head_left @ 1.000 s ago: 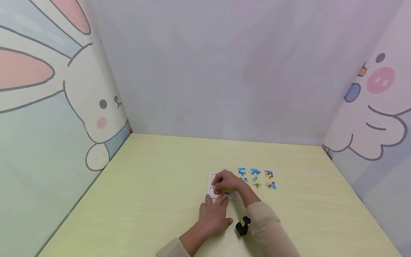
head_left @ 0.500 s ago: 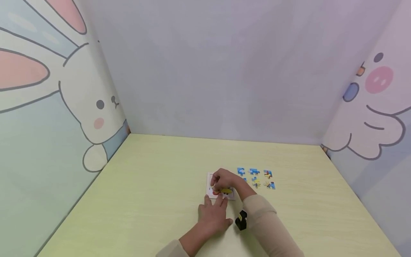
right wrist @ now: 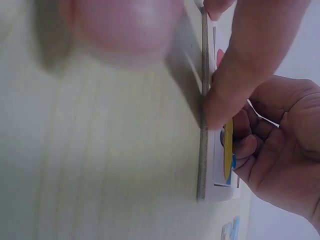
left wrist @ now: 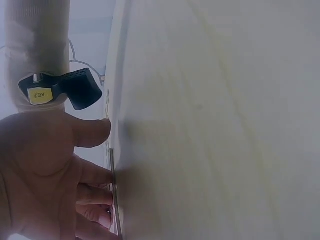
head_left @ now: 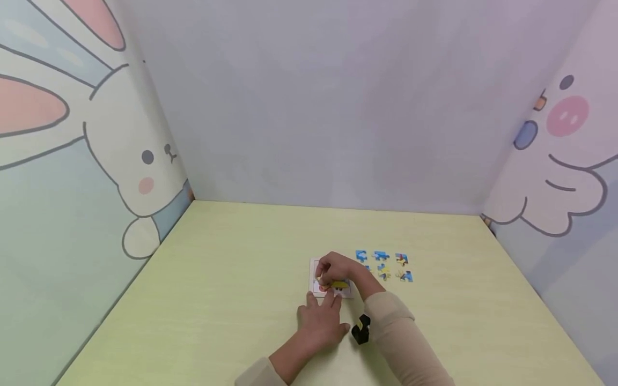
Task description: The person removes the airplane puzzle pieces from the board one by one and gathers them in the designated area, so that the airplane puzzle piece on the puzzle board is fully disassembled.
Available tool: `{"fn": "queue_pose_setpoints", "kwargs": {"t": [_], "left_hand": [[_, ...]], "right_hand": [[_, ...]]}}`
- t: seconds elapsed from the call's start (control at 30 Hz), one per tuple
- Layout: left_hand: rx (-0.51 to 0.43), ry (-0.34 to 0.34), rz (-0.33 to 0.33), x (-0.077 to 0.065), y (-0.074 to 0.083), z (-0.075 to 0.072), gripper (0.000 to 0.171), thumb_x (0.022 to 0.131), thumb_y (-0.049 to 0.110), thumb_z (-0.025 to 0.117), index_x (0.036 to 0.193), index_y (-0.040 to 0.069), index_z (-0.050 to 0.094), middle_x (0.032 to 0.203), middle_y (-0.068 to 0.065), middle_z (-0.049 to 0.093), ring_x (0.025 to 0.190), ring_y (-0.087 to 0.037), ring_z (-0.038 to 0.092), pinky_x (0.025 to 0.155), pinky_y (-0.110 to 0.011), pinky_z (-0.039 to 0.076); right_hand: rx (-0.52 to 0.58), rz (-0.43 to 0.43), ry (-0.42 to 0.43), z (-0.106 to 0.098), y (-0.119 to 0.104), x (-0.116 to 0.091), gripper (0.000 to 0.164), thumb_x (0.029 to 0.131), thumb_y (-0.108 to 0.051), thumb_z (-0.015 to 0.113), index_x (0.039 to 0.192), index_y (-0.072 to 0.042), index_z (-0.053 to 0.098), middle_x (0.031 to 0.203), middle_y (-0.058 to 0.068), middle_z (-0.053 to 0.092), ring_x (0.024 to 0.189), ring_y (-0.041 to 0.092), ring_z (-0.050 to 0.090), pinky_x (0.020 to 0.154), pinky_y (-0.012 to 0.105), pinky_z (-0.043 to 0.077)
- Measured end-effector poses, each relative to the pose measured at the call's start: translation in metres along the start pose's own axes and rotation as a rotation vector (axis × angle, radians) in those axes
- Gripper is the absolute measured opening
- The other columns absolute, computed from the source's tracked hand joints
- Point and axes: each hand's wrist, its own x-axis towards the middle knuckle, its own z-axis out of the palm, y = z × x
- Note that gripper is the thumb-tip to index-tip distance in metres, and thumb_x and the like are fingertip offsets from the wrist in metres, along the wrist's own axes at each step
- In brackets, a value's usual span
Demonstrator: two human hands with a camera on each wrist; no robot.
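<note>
Lying on the pale yellow-green table (head_left: 217, 279), the white-rimmed puzzle board (head_left: 312, 272) shows a yellow shape (head_left: 340, 284). Loose puzzle pieces (head_left: 380, 255) sit to its right. Well beyond it rises a greyish wall (head_left: 328, 118); a cartoon rabbit (head_left: 116, 161) and pig (head_left: 567, 115) flank it. The left hand (head_left: 319, 321), fingers spread, touches its near edge. The right hand (head_left: 335, 266) curls over it; whether it pinches a piece is hidden.

table (head_left: 217, 279): pale yellow-green, faintly streaked | loose puzzle pieces (head_left: 383, 271): blue, yellow, red | board rim (head_left: 311, 274): white | sleeves (head_left: 410, 348): beige
</note>
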Motion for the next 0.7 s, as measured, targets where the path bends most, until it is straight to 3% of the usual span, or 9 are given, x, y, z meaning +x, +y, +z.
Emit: {"fn": "queue_pose_setpoints", "kwargs": {"t": [0.2,0.43,0.57,0.7], "left_hand": [[-0.007,-0.004,-0.002,-0.001,-0.002,0.0,0.069,0.084,0.059,0.055,0.14,0.02,0.044,0.146,0.001,0.034,0.125,-0.046,0.032,0.078,-0.054,0.04],[-0.012,0.003,0.008,-0.001,-0.003,0.002,0.07,0.084,0.059,0.055,0.14,0.02,0.044,0.146,0.001,0.034,0.125,-0.047,0.031,0.077,-0.055,0.04],[-0.004,0.003,0.01,-0.001,-0.004,0.002,0.07,0.084,0.059,0.055,0.14,0.02,0.044,0.146,0.001,0.035,0.125,-0.046,0.032,0.077,-0.054,0.041],[-0.009,0.008,0.017,-0.001,-0.003,0.001,0.07,0.083,0.059,0.055,0.14,0.02,0.045,0.145,0.0,0.036,0.125,-0.047,0.032,0.077,-0.054,0.041]], "right_hand": [[0.115,-0.03,-0.004,0.0,0.0,-0.003,0.008,0.08,-0.004,0.07,0.086,-0.005,0.064,0.07,0.003,0.06,0.06,0.014,0.052,0.059,0.028,0.045],[0.152,-0.049,-0.007,0.001,0.002,-0.004,0.008,0.081,-0.003,0.068,0.088,-0.006,0.063,0.071,0.002,0.061,0.06,0.013,0.052,0.06,0.028,0.046],[0.176,-0.045,0.054,0.002,0.004,-0.008,0.009,0.083,-0.002,0.065,0.09,-0.006,0.064,0.075,0.003,0.062,0.065,0.014,0.055,0.062,0.029,0.046],[0.259,-0.014,0.187,0.003,0.005,-0.016,0.009,0.086,-0.004,0.062,0.095,-0.005,0.064,0.079,0.004,0.062,0.069,0.019,0.056,0.063,0.031,0.047]]}}
